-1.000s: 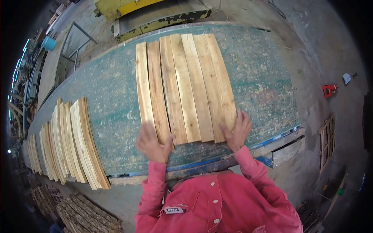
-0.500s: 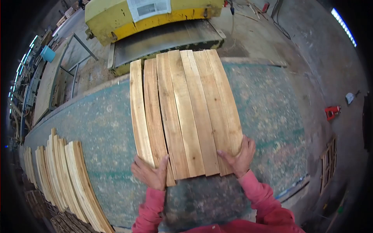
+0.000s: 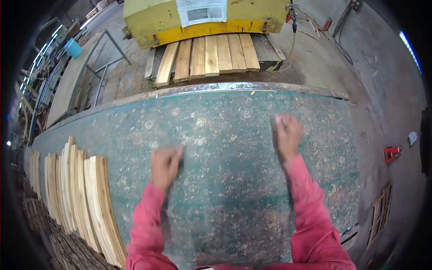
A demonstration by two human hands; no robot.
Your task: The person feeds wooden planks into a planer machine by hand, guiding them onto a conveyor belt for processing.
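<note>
Boards (image 3: pixel 211 55) on machine (image 3: pixel 153 20) (behind table (image 3: pixel 225 130)); stack (image 3: pixel 96 198) left.

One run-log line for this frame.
left hand: empty, above green table | right hand: empty, above table | flat boards: at yellow machine | board stack: table's left end

Left hand (image 3: pixel 165 165): 8 o'clock, empty, blurred, fingers unclear.
Right hand (image 3: pixel 288 132): 3 o'clock, empty, palm down, fingers extended.
Left arm (image 3: pixel 146 216): stretched toward 12 o'clock.
Right arm (image 3: pixel 306 193): stretched toward 12 o'clock.
</note>
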